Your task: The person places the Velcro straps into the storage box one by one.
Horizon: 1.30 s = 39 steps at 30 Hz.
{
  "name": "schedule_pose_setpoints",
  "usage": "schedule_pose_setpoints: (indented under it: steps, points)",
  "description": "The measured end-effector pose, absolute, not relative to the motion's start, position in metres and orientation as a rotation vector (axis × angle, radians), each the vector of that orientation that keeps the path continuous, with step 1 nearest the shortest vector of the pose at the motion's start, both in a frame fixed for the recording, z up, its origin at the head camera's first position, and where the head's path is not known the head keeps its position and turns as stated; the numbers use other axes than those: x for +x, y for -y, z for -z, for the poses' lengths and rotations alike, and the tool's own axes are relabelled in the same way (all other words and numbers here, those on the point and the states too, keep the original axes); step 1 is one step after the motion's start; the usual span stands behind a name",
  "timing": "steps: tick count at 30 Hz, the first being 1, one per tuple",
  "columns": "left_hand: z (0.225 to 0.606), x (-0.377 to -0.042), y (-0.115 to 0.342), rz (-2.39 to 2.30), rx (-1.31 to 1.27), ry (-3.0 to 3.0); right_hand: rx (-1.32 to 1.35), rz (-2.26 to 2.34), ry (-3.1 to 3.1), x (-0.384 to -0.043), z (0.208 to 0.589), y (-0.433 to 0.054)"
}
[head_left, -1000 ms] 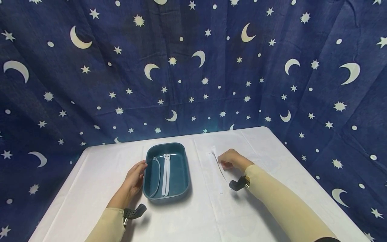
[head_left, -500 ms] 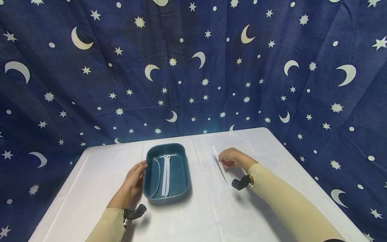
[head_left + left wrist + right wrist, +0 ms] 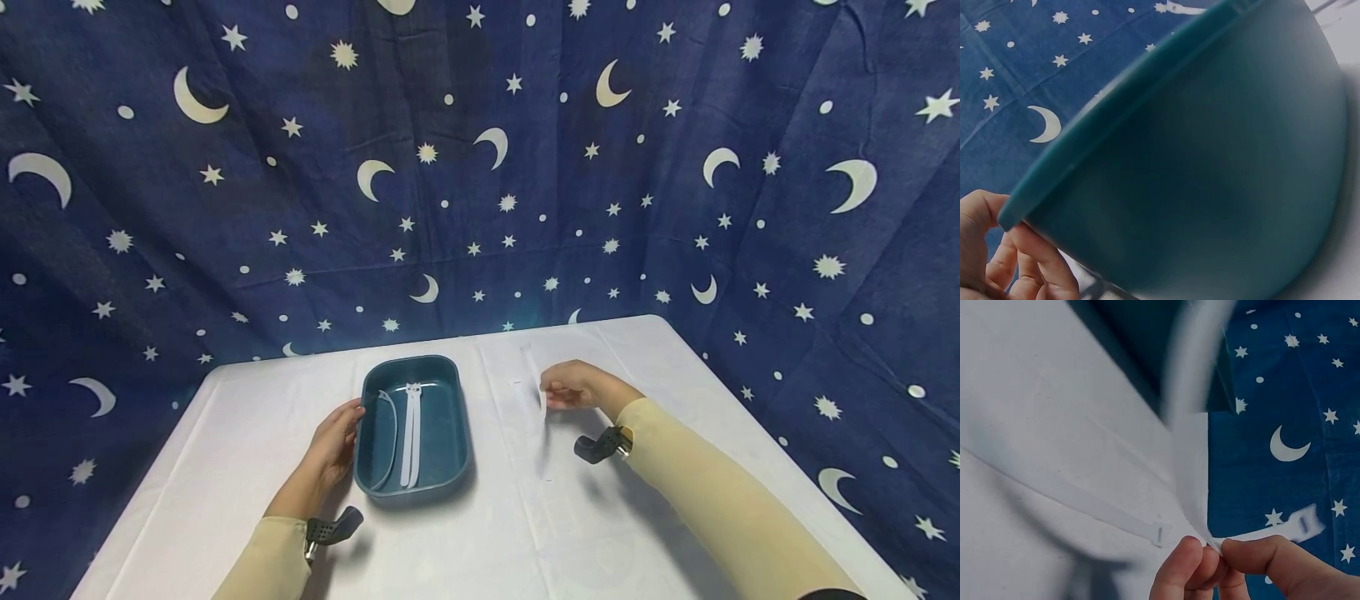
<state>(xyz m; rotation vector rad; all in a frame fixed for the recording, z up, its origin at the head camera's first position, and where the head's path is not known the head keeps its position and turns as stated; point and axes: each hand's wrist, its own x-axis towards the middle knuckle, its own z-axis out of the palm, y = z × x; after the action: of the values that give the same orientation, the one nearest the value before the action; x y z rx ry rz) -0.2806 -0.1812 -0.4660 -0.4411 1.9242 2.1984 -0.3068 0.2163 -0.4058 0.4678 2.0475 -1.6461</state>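
My left hand (image 3: 333, 437) grips the near-left side of a dark teal rectangular tub (image 3: 446, 429); in the left wrist view its thumb and finger pinch the tub's rim (image 3: 1085, 134). Inside lie a curved white strap (image 3: 393, 442) and a pair of straight white straps (image 3: 412, 433) with slotted heads. To the right, my right hand (image 3: 573, 385) pinches a white hook-and-loop cable tie (image 3: 1188, 444) above the table. Its slotted end sticks out past the fingertips, and the long tail, blurred, rises and bends. Another white cable tie (image 3: 1091, 509) lies flat on the cloth beneath.
A white cloth covers the table (image 3: 480, 550), so the white ties barely stand out. Behind and to the right hangs a dark blue curtain (image 3: 480, 208) with moons and stars. Black wrist mounts (image 3: 596, 447) jut inward from both forearms.
My right hand has lifted the cable tie off the table, pulling it slightly up and away from the one left lying. The left hand and the tub have stayed put.
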Motion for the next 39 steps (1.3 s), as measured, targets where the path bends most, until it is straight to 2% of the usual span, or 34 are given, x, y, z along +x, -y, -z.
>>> schedule_pose_setpoints:
  steps: [21,39]
  points:
    - [0.464,-0.282,0.181,-2.154,-0.502,-1.928,0.53,1.719,-1.928,-0.309,0.386,-0.186]
    - [0.465,-0.282,0.182,-2.175,-0.479,-1.919,0.407,1.73,-1.93,-0.313,0.362,-0.15]
